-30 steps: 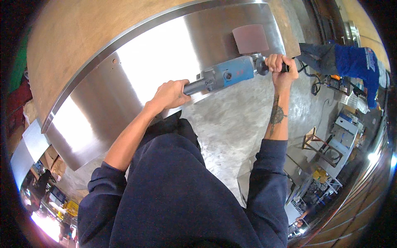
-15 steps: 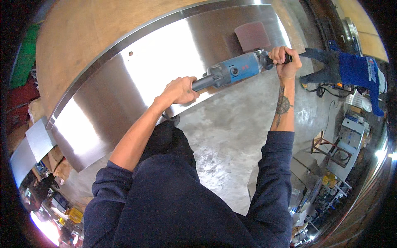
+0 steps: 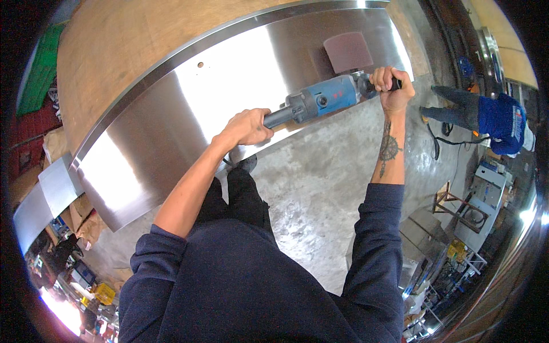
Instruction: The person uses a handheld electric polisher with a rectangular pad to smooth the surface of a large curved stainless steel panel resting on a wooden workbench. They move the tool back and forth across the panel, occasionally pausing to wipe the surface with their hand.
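- Blue power tool [image 3: 329, 98], its pinkish drum [image 3: 347, 51] over the steel panel's [image 3: 166, 120] right end.
- Left hand [image 3: 250, 126] wrapped around rear grip [image 3: 277, 118]; right hand [image 3: 392, 88] clenched on side handle [image 3: 396, 84].
- Uneven pressure could tilt the drum, gouging the panel.
- Wooden counter [image 3: 143, 34] beneath; concrete floor [image 3: 320, 157]; co-worker [image 3: 498, 123] at right.

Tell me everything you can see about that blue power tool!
The blue power tool has a plastic-looking body, a dark grey rear handle gripped by the left hand, a black side handle in the right hand, and a wide reddish-brown roller. It slants along the shiny metal sheet's near edge, roller over the sheet. Whether it's spinning, I can't tell.
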Tool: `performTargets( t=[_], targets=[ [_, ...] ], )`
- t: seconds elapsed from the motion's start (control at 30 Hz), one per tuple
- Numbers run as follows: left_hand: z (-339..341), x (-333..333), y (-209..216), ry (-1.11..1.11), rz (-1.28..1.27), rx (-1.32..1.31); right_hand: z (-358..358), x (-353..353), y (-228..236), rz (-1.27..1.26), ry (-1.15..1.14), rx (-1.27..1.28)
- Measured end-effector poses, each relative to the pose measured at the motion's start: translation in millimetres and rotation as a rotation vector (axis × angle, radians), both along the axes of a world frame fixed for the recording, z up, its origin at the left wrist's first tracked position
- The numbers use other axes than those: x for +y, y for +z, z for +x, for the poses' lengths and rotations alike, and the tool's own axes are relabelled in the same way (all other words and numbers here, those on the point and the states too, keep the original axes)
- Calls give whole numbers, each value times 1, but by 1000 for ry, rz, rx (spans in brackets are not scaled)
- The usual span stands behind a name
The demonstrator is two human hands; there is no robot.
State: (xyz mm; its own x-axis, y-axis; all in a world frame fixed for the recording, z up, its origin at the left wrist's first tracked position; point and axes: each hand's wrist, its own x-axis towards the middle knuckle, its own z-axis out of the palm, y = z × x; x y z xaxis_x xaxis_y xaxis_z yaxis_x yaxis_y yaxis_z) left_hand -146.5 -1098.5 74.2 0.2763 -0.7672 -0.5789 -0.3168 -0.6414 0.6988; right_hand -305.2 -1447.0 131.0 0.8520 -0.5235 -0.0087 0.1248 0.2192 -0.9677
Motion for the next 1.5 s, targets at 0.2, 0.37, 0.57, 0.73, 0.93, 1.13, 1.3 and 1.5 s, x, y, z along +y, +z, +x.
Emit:
performTargets(
  t=[0.2,0.37,0.57,0.73,0.93,1.13,1.3,1.5],
  targets=[
    [-2,4,-1,-3,-1,10,-3,2,1,-6,23,-7],
    [3,12,0,-48,16,-3,-3,15,1,-14,-11,6],
    [4,14,10,-57,-8,-18,-1,12,8,23,-14,6],
    [3,23,17,-31,29,-8,2,24,13,-19,-36,13],
    [3,31,29,-33,64,-15,5,36,18,34,-48,9],
    [5,53,33,-47,72,-35,5,53,20,16,-4,-7],
    [5,73,40,-45,64,-36,5,73,24,31,4,-15],
    [8,101,34,-50,34,-63,10,103,23,29,-22,-13]
  ],
)
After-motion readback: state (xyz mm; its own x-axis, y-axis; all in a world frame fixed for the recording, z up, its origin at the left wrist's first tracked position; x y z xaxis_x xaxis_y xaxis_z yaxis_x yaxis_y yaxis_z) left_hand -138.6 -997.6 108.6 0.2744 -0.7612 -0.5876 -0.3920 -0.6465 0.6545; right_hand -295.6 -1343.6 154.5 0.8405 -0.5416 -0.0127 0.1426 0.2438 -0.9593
